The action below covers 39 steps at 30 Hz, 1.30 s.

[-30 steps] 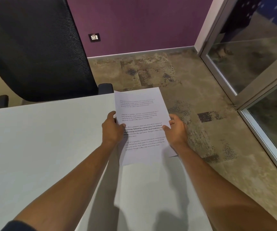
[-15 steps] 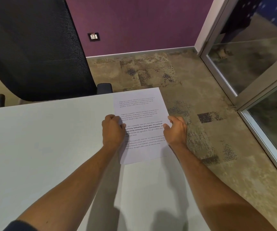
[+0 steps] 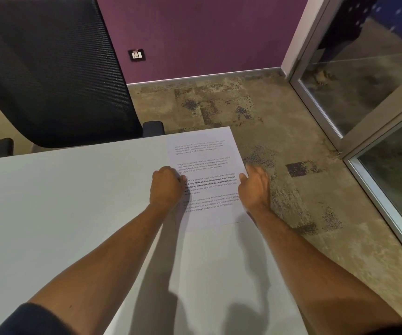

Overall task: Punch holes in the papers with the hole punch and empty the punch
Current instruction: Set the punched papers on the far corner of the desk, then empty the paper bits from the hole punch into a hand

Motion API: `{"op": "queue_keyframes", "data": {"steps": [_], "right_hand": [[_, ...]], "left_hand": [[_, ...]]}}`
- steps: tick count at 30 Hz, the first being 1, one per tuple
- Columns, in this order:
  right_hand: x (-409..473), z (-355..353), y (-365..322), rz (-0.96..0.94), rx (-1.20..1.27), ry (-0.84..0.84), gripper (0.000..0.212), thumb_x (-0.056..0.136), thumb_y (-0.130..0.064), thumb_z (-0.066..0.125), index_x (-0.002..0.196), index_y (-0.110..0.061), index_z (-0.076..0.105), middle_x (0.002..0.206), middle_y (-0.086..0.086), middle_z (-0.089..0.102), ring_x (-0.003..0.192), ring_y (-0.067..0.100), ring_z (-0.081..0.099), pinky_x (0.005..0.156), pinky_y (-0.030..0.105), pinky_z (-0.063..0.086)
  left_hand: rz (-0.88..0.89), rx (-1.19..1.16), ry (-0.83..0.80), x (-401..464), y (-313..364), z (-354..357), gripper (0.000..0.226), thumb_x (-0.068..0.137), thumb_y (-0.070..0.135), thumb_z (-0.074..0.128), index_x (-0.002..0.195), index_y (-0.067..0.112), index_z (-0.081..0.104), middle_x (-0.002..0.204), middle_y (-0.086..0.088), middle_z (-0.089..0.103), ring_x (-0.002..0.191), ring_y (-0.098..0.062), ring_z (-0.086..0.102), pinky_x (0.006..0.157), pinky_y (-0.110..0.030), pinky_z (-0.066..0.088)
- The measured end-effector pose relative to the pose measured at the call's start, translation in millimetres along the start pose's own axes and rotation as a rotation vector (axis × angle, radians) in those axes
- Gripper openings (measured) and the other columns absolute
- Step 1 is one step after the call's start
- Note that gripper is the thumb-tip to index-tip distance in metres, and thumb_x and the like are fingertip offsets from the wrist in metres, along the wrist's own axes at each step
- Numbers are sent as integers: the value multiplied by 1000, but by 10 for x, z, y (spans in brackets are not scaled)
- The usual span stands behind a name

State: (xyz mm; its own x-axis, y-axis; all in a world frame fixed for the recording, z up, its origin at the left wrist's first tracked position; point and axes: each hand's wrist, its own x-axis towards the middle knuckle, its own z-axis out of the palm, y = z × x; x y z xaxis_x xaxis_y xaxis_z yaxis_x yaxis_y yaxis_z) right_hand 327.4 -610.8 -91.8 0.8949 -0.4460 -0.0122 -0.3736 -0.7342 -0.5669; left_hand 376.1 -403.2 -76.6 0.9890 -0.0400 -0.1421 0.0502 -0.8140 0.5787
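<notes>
A stack of white printed papers (image 3: 207,165) stands upright on its lower edge on the white table (image 3: 62,201), near the table's right corner. My left hand (image 3: 166,187) grips the papers' left edge. My right hand (image 3: 254,187) holds the right edge with thumb in front. No hole punch is in view.
A black mesh office chair (image 3: 50,68) stands behind the table's far edge. The table's right edge drops to patterned carpet (image 3: 231,105). A purple wall (image 3: 207,32) with a socket is behind, and a glass partition (image 3: 364,93) stands at the right.
The papers have come down a little, their bottom edge now resting on the table. Both hands keep their hold on the side edges.
</notes>
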Motion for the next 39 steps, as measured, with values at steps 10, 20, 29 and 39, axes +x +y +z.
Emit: {"op": "queue_keyframes", "data": {"steps": [10,20,29,39], "right_hand": [[-838,-12,-266,-89,61,-35,40,100,-27,49,135,-8,52,136,10,56,128,27,44,107,41,37],[-2396,36,-731,-119,8,-201,48,98,-41,47,139,-15,48,145,4,51,136,20,43,113,33,35],[-3649,55,-1033,-215,-94,-274,52,99,-42,45,142,-13,45,150,5,45,141,19,37,115,27,24],[-4892,383,-1409,-226,-171,-392,61,99,-49,37,151,-17,30,161,0,25,149,13,17,113,22,5]], "left_hand": [[16,-61,95,-771,-234,-382,42,94,21,59,130,2,57,135,-19,56,125,-35,49,102,-38,39],[-25,-79,71,-2098,-736,-878,40,93,26,60,127,5,60,132,-14,58,125,-30,50,102,-37,40],[-115,-38,83,-3191,-1389,-1405,40,94,27,58,127,6,60,136,-13,56,129,-28,46,104,-36,36],[-187,2,81,-4178,-2322,-1861,39,91,26,58,129,16,60,138,-7,53,127,-27,47,103,-36,40]]}}
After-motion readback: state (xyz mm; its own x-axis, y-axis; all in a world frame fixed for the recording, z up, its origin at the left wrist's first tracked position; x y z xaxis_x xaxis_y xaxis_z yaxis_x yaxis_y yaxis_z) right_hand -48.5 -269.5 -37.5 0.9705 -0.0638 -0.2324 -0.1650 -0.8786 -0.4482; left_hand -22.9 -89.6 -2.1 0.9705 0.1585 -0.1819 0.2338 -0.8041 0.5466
